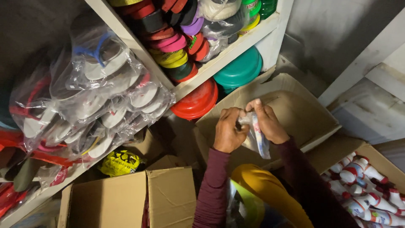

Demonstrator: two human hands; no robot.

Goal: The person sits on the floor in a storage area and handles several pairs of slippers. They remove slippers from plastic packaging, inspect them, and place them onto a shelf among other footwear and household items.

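Above the open cardboard box (295,109), my left hand (228,131) and right hand (267,122) both pinch the top of a small clear plastic packet (257,141), grips closed on it. It looks light, soft and slippery, best held by its upper edge.

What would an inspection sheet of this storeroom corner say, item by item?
Surface: open cardboard box under the hands; no table seen.
Job's things: small clear plastic packet, held at its top by both hands.
Clutter: bagged sandals on the shelf, coloured lids, red bowl, green bowl, yellow bag, box of white bottles.
Grippers: left hand and right hand both pinch the packet.
Cables: nothing seen.
Surroundings: white wall, dim light.
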